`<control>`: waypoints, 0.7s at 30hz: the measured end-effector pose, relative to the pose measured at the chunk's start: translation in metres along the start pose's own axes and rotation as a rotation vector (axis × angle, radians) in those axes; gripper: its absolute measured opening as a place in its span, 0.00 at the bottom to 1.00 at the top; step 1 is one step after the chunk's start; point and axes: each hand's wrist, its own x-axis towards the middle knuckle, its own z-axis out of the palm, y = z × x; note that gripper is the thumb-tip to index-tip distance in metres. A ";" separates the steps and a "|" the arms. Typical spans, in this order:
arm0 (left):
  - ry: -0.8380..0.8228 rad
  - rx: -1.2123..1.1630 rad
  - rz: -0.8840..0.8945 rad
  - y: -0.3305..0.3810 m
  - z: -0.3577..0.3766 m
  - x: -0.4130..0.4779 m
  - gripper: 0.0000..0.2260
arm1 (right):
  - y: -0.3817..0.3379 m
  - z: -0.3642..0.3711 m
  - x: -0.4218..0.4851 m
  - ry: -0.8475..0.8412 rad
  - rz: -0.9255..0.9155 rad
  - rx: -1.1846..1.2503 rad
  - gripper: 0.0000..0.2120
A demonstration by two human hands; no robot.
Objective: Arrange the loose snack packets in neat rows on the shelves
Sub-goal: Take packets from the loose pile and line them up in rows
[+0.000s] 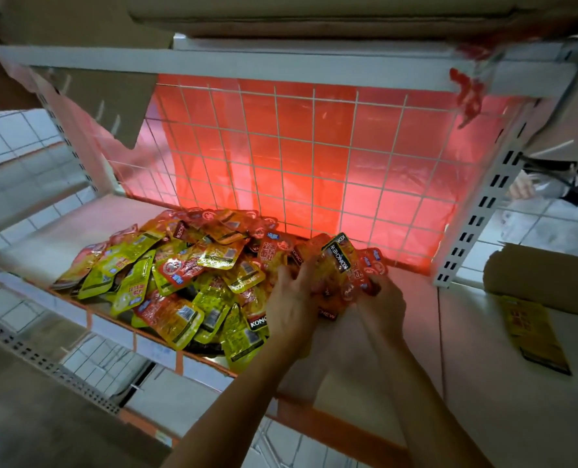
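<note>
A loose heap of yellow, orange and red snack packets lies on the white shelf, spread from its left front edge to the wire back. At the heap's right end my left hand and my right hand together hold a bunch of red and orange packets. Fingers of both hands curl round this bunch, which stands partly on edge with a black label on top. The lower packets of the bunch are hidden by my hands.
A white wire grid backed by red plastic closes the shelf's rear. Another shelf board hangs overhead. A slotted upright stands at right. A cardboard box and a flat yellow packet lie at right.
</note>
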 end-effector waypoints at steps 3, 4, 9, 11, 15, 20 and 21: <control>0.014 -0.201 0.079 0.002 0.001 0.000 0.29 | 0.003 -0.015 -0.002 0.088 0.008 0.101 0.19; 0.021 -0.284 0.095 0.004 0.001 0.000 0.30 | 0.005 -0.020 -0.003 0.116 0.021 0.136 0.17; -0.017 -0.602 -0.010 0.015 0.011 -0.004 0.29 | 0.015 -0.050 -0.006 0.201 0.073 0.473 0.01; -0.084 -0.694 -0.046 0.022 0.017 -0.006 0.22 | 0.019 -0.064 -0.014 0.260 0.094 0.580 0.04; -0.260 -0.804 -0.082 0.043 0.034 -0.010 0.14 | 0.031 -0.093 -0.030 0.295 0.215 0.733 0.04; -0.465 -0.896 -0.063 0.075 0.048 -0.029 0.06 | 0.053 -0.137 -0.041 0.319 0.392 0.688 0.05; -0.475 -0.924 -0.058 0.084 0.045 -0.033 0.05 | 0.057 -0.146 -0.044 0.302 0.424 0.717 0.03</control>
